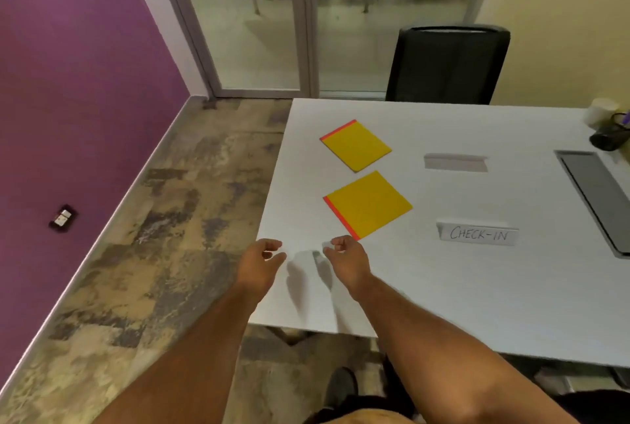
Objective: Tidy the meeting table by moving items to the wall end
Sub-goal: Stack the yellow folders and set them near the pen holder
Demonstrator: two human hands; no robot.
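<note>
Two yellow pads with an orange-red edge lie on the white meeting table (443, 287): the far pad (356, 145) and the near pad (368, 205). A white tent card reading CHECK-IN (479, 234) stands to the right of the near pad. A second white tent card (455, 162) stands behind it, with its lettering out of view. My left hand (260, 265) hovers over the table's left edge, fingers loosely curled and apart. My right hand (346, 260) hovers just in front of the near pad's corner. A small pale bit shows at its fingertips, too blurred to identify.
A black office chair (446, 65) stands at the table's far side. A grey cable hatch (596, 191), a black mesh pen holder (610, 137) and a white cup (600, 110) sit at the right. The purple wall (68, 99) is on the left, beyond a strip of floor.
</note>
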